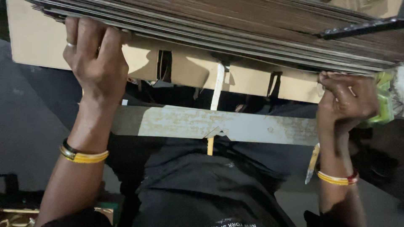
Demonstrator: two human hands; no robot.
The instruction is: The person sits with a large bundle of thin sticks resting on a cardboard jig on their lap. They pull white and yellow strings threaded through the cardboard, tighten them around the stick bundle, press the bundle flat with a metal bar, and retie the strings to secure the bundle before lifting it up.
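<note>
A stack of thin dark sheets is gripped at its near edge by both hands above a worn grey metal bar. To the left of the bar's middle notch, the left hand, ringed and bangled, is curled over the edge, fingers closed on the sheets. Beneath the stack, a tan cardboard panel with slots is seen, crossed by a pale strap. Right of the notch, the right hand is clenched under the stack's edge. The stack's long axis is judged to run left to right, its far end rising slightly. Uneven grip could let loose sheets fan out and slide off.
</note>
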